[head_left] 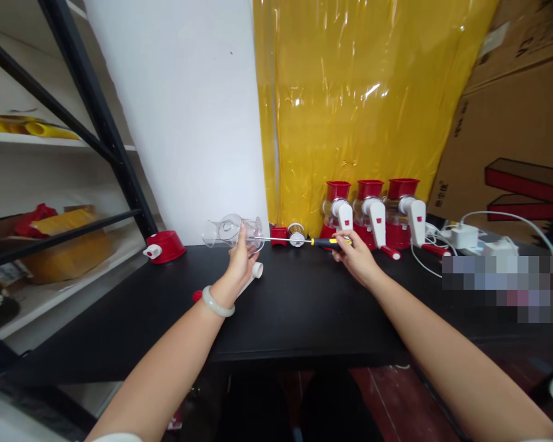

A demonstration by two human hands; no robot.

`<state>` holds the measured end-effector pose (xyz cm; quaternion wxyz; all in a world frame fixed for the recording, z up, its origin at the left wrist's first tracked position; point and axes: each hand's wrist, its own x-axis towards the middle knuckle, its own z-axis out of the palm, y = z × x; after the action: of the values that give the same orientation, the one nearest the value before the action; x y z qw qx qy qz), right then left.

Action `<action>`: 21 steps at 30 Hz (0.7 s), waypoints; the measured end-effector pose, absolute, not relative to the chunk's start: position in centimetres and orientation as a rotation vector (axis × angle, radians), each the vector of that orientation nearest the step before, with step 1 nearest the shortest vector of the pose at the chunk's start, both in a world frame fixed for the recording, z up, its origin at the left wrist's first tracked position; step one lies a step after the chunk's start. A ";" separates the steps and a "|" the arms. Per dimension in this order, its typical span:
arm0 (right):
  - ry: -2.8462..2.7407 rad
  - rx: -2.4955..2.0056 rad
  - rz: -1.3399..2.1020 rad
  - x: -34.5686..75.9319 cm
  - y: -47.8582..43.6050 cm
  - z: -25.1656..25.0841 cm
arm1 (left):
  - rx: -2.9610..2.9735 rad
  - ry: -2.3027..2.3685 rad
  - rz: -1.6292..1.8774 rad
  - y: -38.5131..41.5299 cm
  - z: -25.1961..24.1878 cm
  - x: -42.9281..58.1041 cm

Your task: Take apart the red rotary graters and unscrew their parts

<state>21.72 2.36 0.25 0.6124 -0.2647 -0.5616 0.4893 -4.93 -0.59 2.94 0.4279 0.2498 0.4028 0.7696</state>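
Note:
My left hand [241, 261] grips a clear plastic housing [230, 232], held on its side just above the black table [304, 313]. My right hand [356, 255] is closed round the yellow-and-black handle of a screwdriver [304, 240]. Its thin shaft runs level to the left, with the tip reaching the open end of the clear housing. A white handle piece with a red end [251, 276] lies on the table under my left wrist.
Three assembled red-and-white units [373, 215] stand at the back by yellow plastic sheeting. A red base [164, 247] sits at the table's left rear, with small red and round parts [289, 234] beside the sheeting. White cables and a power strip [465, 238] lie right; shelving stands left.

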 end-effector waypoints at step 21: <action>-1.214 -0.727 1.152 22.6 2.8 1.1 | 0.705 1.042 1.896 -0.2 2.3 -4.5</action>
<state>22.56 2.84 1.11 0.6120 -0.3152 -0.5261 0.4992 -4.54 -0.20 2.32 0.4195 0.2811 0.4157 0.7564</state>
